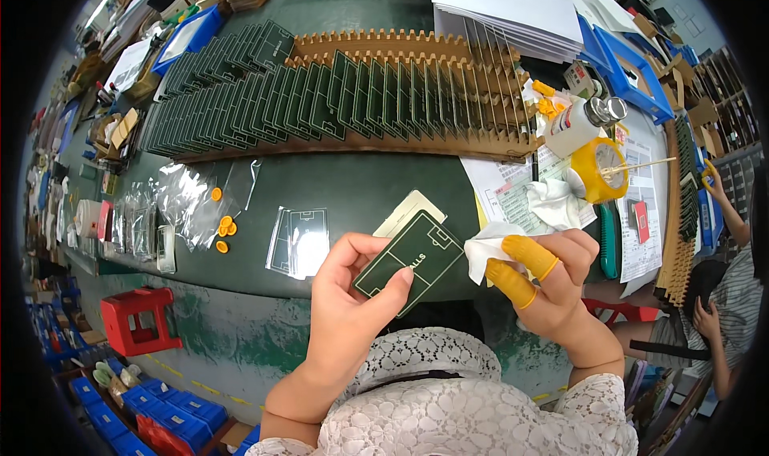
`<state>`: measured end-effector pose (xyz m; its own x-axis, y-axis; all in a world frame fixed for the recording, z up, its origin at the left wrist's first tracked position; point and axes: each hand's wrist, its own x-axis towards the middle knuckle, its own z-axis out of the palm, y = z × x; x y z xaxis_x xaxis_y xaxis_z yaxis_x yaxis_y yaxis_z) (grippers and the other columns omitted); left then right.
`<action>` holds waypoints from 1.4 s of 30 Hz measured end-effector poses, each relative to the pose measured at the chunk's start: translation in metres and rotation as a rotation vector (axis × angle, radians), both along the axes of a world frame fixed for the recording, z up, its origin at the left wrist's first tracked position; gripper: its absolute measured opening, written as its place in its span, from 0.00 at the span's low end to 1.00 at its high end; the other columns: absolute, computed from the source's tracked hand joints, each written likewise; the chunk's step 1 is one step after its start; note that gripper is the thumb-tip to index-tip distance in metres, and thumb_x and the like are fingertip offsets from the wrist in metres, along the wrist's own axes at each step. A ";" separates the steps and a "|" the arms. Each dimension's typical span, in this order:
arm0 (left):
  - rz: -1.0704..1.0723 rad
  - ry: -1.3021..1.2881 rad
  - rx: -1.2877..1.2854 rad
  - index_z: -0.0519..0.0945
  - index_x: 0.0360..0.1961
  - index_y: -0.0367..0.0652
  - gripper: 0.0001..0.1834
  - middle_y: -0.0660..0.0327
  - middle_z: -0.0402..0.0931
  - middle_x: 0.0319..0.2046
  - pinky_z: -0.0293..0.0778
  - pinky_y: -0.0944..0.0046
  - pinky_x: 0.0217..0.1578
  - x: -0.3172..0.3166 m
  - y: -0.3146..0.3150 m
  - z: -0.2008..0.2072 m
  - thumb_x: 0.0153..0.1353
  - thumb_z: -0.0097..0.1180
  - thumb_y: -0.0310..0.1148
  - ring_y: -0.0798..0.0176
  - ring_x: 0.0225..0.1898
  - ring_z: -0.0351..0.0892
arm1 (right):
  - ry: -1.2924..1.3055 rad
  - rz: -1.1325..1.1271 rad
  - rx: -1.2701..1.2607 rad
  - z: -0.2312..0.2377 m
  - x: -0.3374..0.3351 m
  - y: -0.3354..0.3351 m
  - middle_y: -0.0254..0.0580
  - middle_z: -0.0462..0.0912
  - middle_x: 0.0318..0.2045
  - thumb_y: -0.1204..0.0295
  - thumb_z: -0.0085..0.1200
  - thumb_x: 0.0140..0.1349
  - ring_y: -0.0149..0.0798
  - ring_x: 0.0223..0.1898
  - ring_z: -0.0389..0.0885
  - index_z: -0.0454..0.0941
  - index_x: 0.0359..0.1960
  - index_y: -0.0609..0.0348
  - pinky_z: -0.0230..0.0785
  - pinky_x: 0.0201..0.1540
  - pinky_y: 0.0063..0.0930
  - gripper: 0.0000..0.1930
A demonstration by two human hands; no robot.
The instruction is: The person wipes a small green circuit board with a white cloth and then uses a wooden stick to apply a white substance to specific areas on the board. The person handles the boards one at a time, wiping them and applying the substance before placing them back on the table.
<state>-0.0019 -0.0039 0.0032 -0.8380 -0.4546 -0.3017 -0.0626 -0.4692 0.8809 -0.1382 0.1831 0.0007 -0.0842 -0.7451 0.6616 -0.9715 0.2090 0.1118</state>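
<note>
My left hand [340, 296] grips a flat dark green panel [428, 252] by its left side, thumb on the front and fingers behind. Thin pale lines like a ball-game pitch cover the panel, which is held tilted above the table's near edge. In my right hand [561, 296], a crumpled white wipe [485, 248] is pinched at the panel's right edge; yellow finger cots cover two fingertips. Just behind the panel lies a cream card [407, 209]. To its left on the table are glossy sheets [298, 244] with the same line pattern.
A slotted wooden rack [352, 142] holding several green panels [292, 96] spans the table. At right stand a bottle [570, 129], a yellow tape roll [597, 170] and crumpled wipes [553, 205] on papers. Orange finger cots [227, 225] and plastic bags [196, 192] lie left. Someone sits far right.
</note>
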 end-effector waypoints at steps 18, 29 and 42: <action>0.035 0.010 0.002 0.73 0.46 0.35 0.12 0.59 0.77 0.43 0.76 0.71 0.44 0.000 -0.002 -0.001 0.62 0.58 0.21 0.73 0.44 0.77 | -0.023 0.058 0.029 0.001 0.010 -0.007 0.30 0.80 0.41 0.69 0.69 0.43 0.36 0.45 0.75 0.86 0.32 0.48 0.64 0.43 0.33 0.12; 0.089 0.022 0.192 0.72 0.46 0.38 0.11 0.61 0.77 0.44 0.73 0.71 0.49 -0.001 -0.015 -0.009 0.64 0.56 0.22 0.74 0.46 0.75 | -0.179 -0.016 0.091 0.006 0.011 0.009 0.31 0.79 0.43 0.75 0.66 0.42 0.39 0.42 0.71 0.86 0.41 0.48 0.62 0.44 0.36 0.19; 0.075 0.378 -1.400 0.81 0.30 0.47 0.11 0.66 0.82 0.36 0.70 0.50 0.56 -0.003 -0.025 -0.010 0.46 0.68 0.21 0.56 0.50 0.81 | -1.235 -0.063 -0.105 -0.021 -0.005 0.024 0.40 0.79 0.41 0.82 0.61 0.58 0.35 0.43 0.74 0.78 0.43 0.63 0.64 0.51 0.29 0.11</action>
<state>-0.0046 -0.0289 -0.0064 -0.7269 -0.2313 0.6466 0.2581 0.7806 0.5693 -0.1437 0.2073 -0.0200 -0.7268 -0.6653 0.1706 -0.4026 0.2114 -0.8906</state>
